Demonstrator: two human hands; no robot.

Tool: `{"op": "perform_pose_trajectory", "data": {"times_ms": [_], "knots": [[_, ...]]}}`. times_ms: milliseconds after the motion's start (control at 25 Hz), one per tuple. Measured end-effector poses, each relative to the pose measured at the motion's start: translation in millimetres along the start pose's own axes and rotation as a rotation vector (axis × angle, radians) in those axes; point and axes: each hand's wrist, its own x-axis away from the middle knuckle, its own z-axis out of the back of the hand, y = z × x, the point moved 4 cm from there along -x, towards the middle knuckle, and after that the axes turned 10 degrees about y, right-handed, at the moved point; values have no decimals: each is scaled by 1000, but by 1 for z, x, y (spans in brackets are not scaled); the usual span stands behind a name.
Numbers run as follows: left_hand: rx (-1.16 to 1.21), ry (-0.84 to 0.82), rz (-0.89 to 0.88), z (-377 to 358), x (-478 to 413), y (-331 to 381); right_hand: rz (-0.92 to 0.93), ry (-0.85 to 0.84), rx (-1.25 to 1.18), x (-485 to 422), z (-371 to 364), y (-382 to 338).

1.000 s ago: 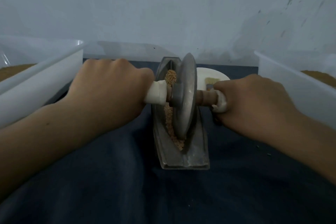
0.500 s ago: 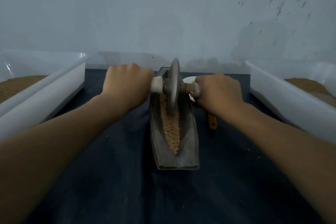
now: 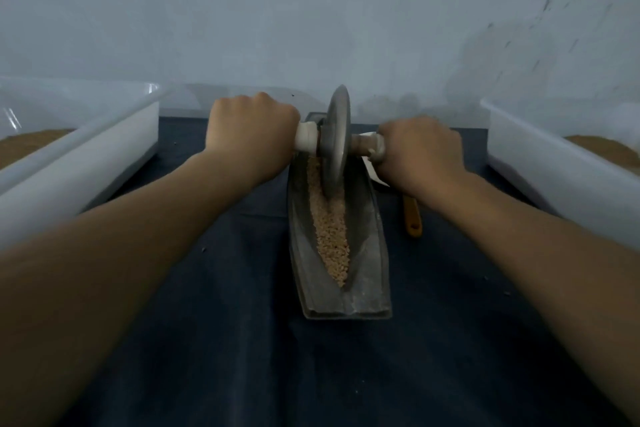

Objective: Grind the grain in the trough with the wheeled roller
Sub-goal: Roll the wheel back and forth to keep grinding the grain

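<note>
near: trough on dark cloth; grain along its groove, nearer us than our fingers | mid: orange handle just below our right wrist | far: wheeled roller upright at the trough's far end, between our fists; left hand and right hand each curled tight round an axle end | sides: white bins outboard of both fists

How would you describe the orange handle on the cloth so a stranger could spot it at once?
Start at the grey metal trough in the middle of the dark cloth. Just right of it, near the right hand, lies the orange handle. It is the only slim, warm-coloured thing on the cloth.
</note>
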Motion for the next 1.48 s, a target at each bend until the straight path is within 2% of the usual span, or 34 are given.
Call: {"op": "perform_pose_trajectory", "data": {"times_ms": [160, 280, 360, 520, 600, 680, 760, 840, 1040, 1200, 1320, 1480], "knots": [[13, 11, -14, 13, 10, -1, 33, -2, 16, 13, 6, 5], [87, 111, -56, 35, 54, -10, 243, 210, 133, 49, 46, 6], [141, 171, -89, 47, 70, -18, 329, 322, 104, 67, 67, 4], [105, 45, 5, 18, 63, -14, 246, 140, 187, 41, 44, -3], [102, 48, 76, -2, 35, -8, 159, 87, 177, 10, 24, -9], [138, -16, 127, -13, 10, -8, 86, 35, 144, -10, 15, -14], [158, -27, 141, -14, 9, -8, 93, 37, 143, -12, 19, -17], [138, 35, 95, -4, 31, -9, 145, 63, 126, 9, 27, -13], [89, 220, -158, 46, 66, -16, 224, 154, 35, 68, 54, 8], [-20, 65, -59, 19, 40, -5, 116, 143, 62, 38, 26, 3], [4, 10, 24, 2, 6, 0, 18, 31, 21, -3, 3, -7], [1, 40, -15, 16, 20, 0, 48, 51, 20, 20, 12, 1]]}}
